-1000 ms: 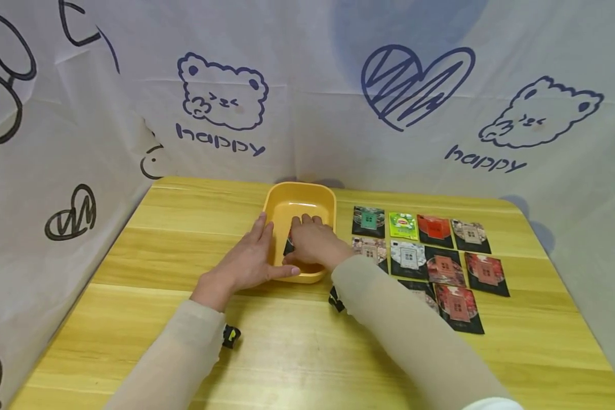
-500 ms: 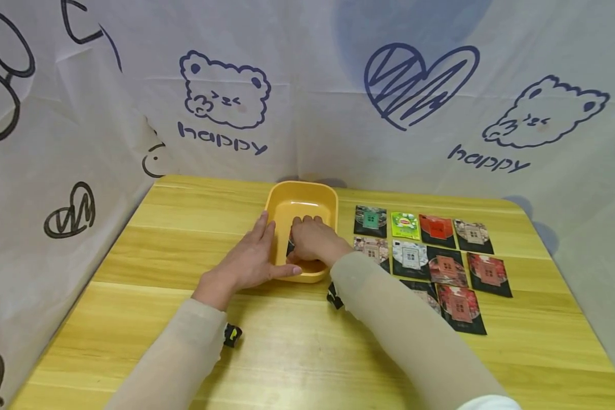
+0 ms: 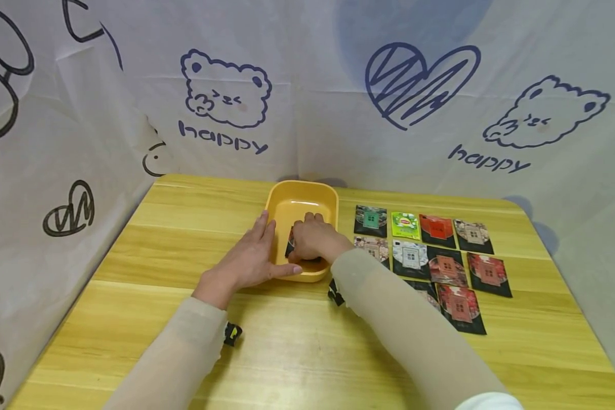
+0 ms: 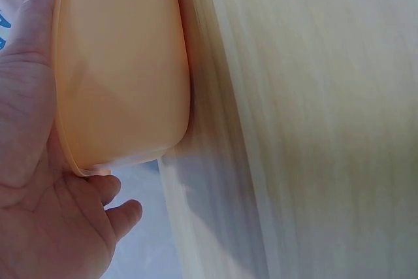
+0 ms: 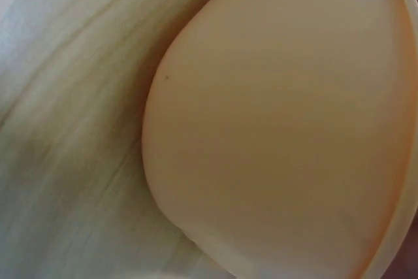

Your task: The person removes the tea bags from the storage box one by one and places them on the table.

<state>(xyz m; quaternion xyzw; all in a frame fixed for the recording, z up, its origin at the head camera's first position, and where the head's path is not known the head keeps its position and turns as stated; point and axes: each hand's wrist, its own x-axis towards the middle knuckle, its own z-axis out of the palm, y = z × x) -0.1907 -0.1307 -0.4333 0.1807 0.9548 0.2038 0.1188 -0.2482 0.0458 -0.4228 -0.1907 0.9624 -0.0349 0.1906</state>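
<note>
A yellow plastic box (image 3: pixel 301 192) stands near the table's back edge. My left hand (image 3: pixel 246 256) lies along its left side with fingers fairly straight, the thumb reaching over the near rim; in the left wrist view the palm and fingers (image 4: pixel 59 227) touch the rim. Inside the box, my right hand (image 3: pixel 315 239) has its fingers bent down over a dark tea bag packet (image 3: pixel 289 244) and grips it. Most of that packet is hidden under the hand. The right wrist view is filled by the box's outer wall (image 5: pixel 274 129).
Right of the box, several flat tea bag packets lie in loose rows, among them a green one (image 3: pixel 405 226), a red one (image 3: pixel 437 230) and a dark red one (image 3: pixel 460 306). A white cloth with drawings (image 3: pixel 318 136) hangs behind the wooden table (image 3: pixel 282 353).
My right hand has shifted slightly inside the box, and the packet under it now shows at a slightly different angle. The left hand stays at the rim.
</note>
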